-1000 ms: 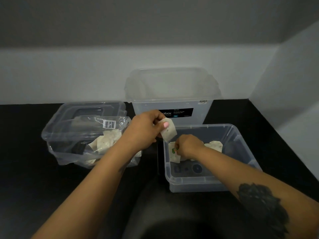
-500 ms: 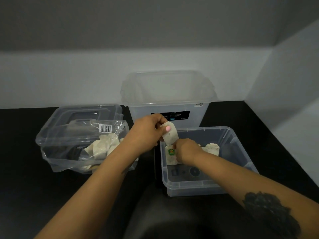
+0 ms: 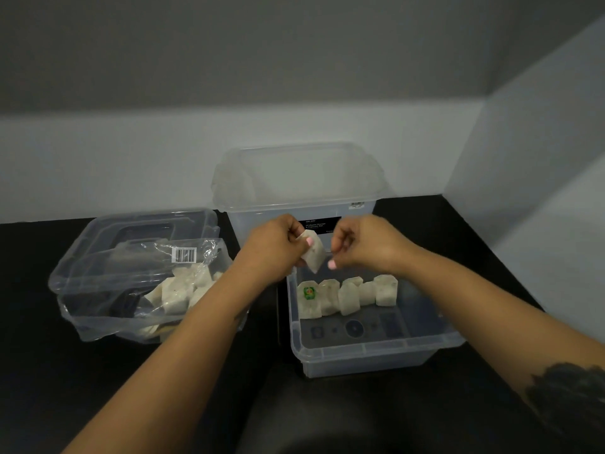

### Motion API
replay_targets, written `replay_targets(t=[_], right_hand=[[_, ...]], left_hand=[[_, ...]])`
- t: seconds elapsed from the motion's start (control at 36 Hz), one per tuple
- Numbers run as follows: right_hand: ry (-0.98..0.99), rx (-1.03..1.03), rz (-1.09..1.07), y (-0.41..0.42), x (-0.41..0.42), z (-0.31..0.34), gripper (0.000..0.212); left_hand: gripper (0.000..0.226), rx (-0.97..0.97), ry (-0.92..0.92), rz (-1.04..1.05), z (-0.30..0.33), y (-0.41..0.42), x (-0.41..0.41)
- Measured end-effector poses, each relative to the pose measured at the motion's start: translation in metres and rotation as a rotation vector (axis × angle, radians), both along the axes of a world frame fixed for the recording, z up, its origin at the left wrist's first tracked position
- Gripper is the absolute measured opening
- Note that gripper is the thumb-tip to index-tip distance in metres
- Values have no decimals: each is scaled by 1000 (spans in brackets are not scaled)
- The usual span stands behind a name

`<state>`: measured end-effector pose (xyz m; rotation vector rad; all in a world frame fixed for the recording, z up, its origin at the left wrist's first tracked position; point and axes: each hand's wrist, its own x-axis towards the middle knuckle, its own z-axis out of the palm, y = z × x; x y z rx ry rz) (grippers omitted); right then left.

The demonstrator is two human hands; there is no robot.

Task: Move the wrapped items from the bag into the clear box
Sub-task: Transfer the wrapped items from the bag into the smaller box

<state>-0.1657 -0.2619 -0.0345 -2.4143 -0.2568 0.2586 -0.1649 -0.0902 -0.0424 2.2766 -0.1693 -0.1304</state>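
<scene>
**Both hands on one wrapped item above the clear box**

We see our left hand [image 3: 278,249] pinching a small white paper-wrapped item [image 3: 312,255] between thumb and fingers, just above the far rim of the low clear plastic box [image 3: 376,350]. Our right hand [image 3: 363,244] meets it from three o'clock, its curled fingers closing on the item's right edge; whether they grip the wrapper itself or a thin tag we cannot tell. Inside the box, along the far wall, stands a row of white wrapped items [image 3: 347,296], touching one another; the one at the nine o'clock end carries a green label. At nine o'clock from the box lies the crumpled clear plastic bag [image 3: 140,290] with a barcode sticker, holding more wrapped items, resting on a clear plastic lid [image 3: 131,224]. At twelve o'clock stands a taller translucent bin [image 3: 298,181]. Everything sits on the black table [image 3: 39,371].
</scene>
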Motion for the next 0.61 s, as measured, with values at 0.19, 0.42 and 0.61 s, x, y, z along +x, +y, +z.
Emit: replay_targets(t=[0.19, 0.42, 0.61], right_hand=[[-133, 71, -5, 5, -13, 9, 47], [-143, 68, -81, -7, -9, -3, 10], [31, 79, -92, -15, -2, -19, 16]], left_hand=[[21, -110, -9, 50, 2, -24, -4], [24, -96, -16, -14, 3, -33, -8], [11, 68, -97, -64, -4, -25, -10]])
